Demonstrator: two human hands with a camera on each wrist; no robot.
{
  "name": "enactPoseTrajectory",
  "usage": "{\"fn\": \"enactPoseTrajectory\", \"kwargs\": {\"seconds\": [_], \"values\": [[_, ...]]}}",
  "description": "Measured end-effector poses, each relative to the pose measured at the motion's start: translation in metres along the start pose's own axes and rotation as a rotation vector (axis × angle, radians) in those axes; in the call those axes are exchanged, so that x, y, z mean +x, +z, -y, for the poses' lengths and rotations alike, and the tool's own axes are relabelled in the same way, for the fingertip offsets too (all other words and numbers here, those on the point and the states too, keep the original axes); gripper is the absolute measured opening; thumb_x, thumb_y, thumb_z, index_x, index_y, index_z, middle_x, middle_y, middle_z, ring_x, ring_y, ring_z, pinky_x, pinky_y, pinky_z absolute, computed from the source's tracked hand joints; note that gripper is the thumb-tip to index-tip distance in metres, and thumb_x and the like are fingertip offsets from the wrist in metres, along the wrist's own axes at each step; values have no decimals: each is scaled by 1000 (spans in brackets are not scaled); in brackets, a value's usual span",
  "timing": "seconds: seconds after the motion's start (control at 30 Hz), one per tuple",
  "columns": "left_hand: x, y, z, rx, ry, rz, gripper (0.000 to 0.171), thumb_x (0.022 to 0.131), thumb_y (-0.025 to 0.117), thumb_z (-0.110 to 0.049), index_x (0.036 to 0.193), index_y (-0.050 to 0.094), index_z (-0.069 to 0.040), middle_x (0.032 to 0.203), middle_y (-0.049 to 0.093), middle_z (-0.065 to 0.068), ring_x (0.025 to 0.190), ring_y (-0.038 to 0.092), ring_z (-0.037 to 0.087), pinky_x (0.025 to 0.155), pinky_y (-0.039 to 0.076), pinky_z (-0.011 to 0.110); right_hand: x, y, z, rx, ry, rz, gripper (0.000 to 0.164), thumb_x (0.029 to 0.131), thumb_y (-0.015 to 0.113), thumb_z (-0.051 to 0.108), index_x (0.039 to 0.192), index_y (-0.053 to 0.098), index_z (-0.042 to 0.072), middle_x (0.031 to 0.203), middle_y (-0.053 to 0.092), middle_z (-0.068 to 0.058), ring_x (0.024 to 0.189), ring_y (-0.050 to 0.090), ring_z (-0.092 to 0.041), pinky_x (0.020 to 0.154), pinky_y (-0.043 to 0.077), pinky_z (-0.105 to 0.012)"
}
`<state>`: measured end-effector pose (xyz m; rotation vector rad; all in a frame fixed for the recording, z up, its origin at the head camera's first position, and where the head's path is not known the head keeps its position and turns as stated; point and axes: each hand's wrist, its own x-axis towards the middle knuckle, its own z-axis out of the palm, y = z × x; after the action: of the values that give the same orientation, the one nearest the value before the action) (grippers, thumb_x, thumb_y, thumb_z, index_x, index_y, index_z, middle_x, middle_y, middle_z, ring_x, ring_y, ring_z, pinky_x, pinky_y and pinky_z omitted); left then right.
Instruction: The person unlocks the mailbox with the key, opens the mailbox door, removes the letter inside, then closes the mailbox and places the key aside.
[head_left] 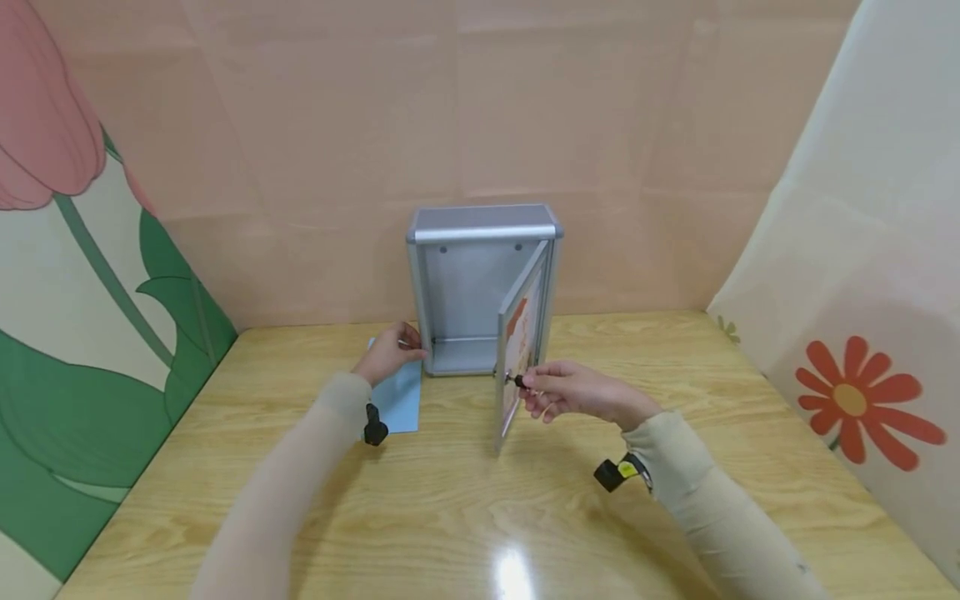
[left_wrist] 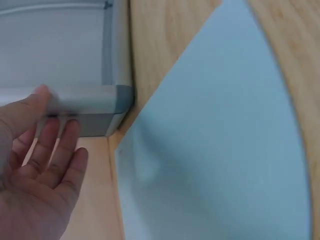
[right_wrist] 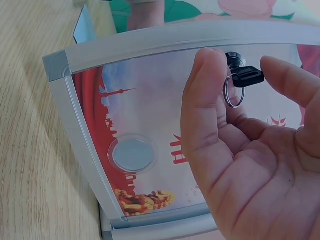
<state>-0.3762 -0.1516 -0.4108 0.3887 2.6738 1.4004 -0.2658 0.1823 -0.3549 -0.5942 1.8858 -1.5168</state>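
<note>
A silver-grey metal box (head_left: pixel 483 218) stands upright on the table, its front door (head_left: pixel 517 358) swung open on the right side. Pictures in red, white and gold cover the door's outer face (right_wrist: pixel 150 100). A black key (right_wrist: pixel 248 77) with a metal ring (right_wrist: pixel 234 95) sits in the door's lock. My right hand (head_left: pixel 573 392) pinches the key between thumb and finger. At the box's left side wall, my left hand (head_left: pixel 388 353) grips the frame edge (left_wrist: pixel 85 99), thumb on the front and fingers behind. A light blue sheet (left_wrist: pixel 215 135) lies beneath and beside that hand.
The wood-grain table (head_left: pixel 450 500) carries the box near its back edge. A plain pinkish cloth (head_left: pixel 337 125) hangs behind. Flower-printed panels stand at the left (head_left: pixel 75 358) and right (head_left: pixel 847 250). Each wrist wears a black strap mount.
</note>
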Motion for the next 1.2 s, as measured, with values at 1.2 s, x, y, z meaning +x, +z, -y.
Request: {"fn": "enactPoseTrajectory", "kwargs": {"seconds": [1.2], "values": [[-6, 13, 5, -18, 84, -126, 22, 89, 69, -9, 106, 56, -1, 102, 64, 14, 95, 62, 26, 83, 51, 37, 148, 36, 30, 145, 23, -511, 24, 95, 61, 19, 90, 60, -4, 71, 58, -3, 61, 56, -10, 68, 54, -28]]}}
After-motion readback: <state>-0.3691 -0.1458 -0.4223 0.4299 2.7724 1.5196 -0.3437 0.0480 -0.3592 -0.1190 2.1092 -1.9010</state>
